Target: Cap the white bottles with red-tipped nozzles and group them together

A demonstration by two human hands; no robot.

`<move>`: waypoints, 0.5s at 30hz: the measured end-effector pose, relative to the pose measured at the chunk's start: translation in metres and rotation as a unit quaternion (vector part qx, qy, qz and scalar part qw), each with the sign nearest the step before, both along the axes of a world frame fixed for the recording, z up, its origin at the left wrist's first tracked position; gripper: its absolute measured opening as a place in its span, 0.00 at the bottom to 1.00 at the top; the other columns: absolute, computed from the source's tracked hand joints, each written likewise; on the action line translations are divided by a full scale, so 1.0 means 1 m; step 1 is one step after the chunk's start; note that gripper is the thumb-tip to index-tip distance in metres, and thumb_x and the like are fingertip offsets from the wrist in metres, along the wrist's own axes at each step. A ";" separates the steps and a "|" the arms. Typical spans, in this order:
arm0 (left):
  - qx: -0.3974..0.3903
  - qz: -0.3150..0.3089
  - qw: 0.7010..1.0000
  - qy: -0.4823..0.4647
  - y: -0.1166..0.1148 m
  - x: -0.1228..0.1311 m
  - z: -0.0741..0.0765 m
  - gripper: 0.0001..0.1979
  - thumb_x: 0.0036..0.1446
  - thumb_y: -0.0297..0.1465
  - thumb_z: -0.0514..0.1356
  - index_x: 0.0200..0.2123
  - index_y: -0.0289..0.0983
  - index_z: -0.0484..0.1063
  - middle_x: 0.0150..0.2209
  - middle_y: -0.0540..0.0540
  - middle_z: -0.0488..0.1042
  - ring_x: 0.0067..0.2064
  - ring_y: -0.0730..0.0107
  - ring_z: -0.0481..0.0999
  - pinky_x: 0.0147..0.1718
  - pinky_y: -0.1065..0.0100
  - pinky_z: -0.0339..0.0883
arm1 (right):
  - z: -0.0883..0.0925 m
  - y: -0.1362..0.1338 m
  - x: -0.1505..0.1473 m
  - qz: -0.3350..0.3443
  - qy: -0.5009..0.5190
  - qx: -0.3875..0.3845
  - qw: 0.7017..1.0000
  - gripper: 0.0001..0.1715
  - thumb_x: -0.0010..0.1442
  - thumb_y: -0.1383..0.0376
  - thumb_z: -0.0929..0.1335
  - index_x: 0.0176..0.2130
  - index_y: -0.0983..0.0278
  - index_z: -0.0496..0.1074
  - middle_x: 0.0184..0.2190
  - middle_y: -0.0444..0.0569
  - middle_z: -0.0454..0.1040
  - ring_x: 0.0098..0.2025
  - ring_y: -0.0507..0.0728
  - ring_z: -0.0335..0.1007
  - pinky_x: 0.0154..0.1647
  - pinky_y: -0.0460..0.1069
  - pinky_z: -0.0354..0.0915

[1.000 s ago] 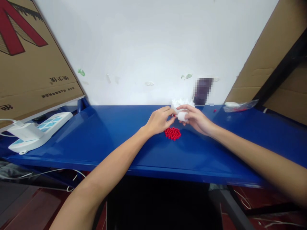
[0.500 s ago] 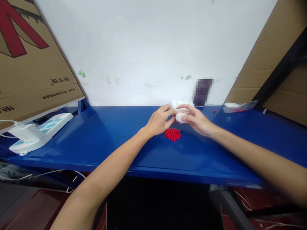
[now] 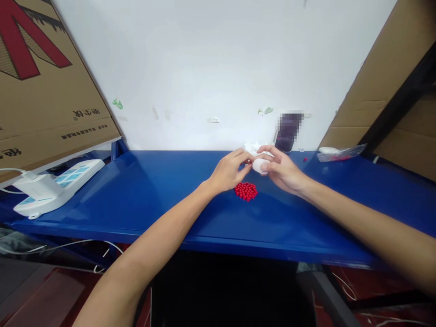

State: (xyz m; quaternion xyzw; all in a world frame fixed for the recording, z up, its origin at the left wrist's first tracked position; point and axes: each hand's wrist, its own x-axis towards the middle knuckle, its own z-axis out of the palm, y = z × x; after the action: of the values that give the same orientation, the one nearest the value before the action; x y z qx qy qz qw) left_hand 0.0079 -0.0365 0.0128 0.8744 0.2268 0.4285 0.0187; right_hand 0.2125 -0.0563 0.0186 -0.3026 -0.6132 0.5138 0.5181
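Note:
My right hand (image 3: 285, 172) is closed on a smooth white egg-shaped piece (image 3: 260, 166), with the thumb on its near side. Touching or very close to its left end are the pinched fingertips of my left hand (image 3: 229, 170). Whatever that pinch holds is too small to make out. Just below the hands, a cluster of small red beads (image 3: 245, 191) lies on the blue table (image 3: 163, 190). Behind my fingers, a white bumpy object (image 3: 251, 146) rests against the wall and is partly hidden.
A phone with a blurred screen (image 3: 284, 136) leans on the white wall. To its right lie a tiny red piece (image 3: 304, 159) and a clear plastic bag (image 3: 340, 153). A white power strip (image 3: 73, 179) with a charger is at left. Cardboard (image 3: 44, 100) flanks both sides.
The white egg-shaped piece has turned a little and shifted slightly right with my right hand. My left fingertips stay close to it. The bead cluster looks the same.

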 end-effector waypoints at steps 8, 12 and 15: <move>0.002 0.020 1.000 0.006 0.001 -0.002 0.000 0.05 0.69 0.28 0.58 0.43 0.39 0.75 0.39 0.46 0.75 0.39 0.70 0.75 0.41 0.66 0.71 | -0.002 0.001 -0.003 0.011 0.008 -0.031 0.999 0.27 0.44 0.60 0.80 0.41 0.59 0.68 0.32 0.42 0.75 0.27 0.51 0.70 0.27 0.47 0.59; 0.015 0.050 0.998 0.023 0.006 -0.010 0.001 0.06 0.71 0.30 0.57 0.44 0.38 0.75 0.39 0.46 0.75 0.39 0.69 0.75 0.41 0.65 0.71 | -0.006 0.004 -0.003 -0.011 -0.001 -0.023 1.000 0.25 0.50 0.56 0.79 0.43 0.60 0.71 0.36 0.46 0.79 0.30 0.54 0.76 0.30 0.49 0.64; 0.031 0.066 0.997 0.028 0.010 -0.015 0.002 0.07 0.71 0.32 0.57 0.45 0.38 0.74 0.40 0.45 0.76 0.39 0.68 0.75 0.42 0.65 0.70 | -0.008 0.007 -0.002 -0.045 -0.012 0.001 0.999 0.21 0.52 0.56 0.79 0.43 0.61 0.75 0.34 0.46 0.79 0.28 0.54 0.75 0.30 0.50 0.65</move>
State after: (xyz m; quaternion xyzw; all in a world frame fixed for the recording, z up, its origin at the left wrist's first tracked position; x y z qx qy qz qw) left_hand -0.0072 -0.0266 0.0146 0.8694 0.2716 0.4105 -0.0430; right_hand 0.2105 -0.0496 0.0108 -0.3354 -0.6061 0.4856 0.5333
